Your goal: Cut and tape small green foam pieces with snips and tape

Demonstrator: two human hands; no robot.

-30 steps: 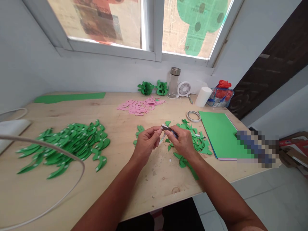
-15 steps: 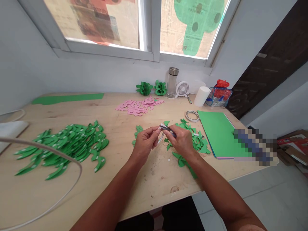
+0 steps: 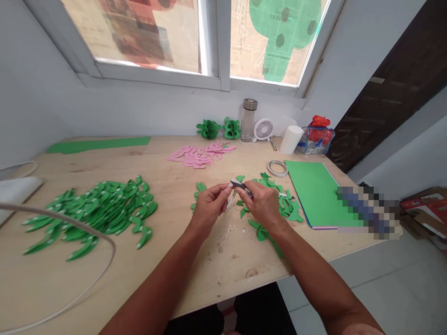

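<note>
My left hand [image 3: 211, 203] pinches a narrow white strip of tape [image 3: 231, 199] between thumb and fingers; the strip hangs down below the fingertips. Closed around a dark pair of scissors [image 3: 240, 185], my right hand [image 3: 261, 201] holds the blades pointing left, at the left fingertips. The handles are mostly hidden in the grip. Under and beside the right hand lie green paper scraps [image 3: 295, 214]. To the left spreads a pile of curved green paper pieces [image 3: 104, 209] bearing small white tape patches. A tape roll [image 3: 277, 168] lies flat beyond the right hand.
Pink paper cutouts [image 3: 199, 156] lie farther back. Green paper sheets [image 3: 314, 195] are stacked at right. Along the wall stand green paper ornaments [image 3: 208, 129], a glass bottle [image 3: 248, 121], a small fan [image 3: 263, 129] and a white roll [image 3: 292, 140]. A pale cable [image 3: 112, 251] crosses the left foreground.
The view has shifted very slightly. Both hands stay together over the same spot, with the scissors still at the tape and only slight movement.
</note>
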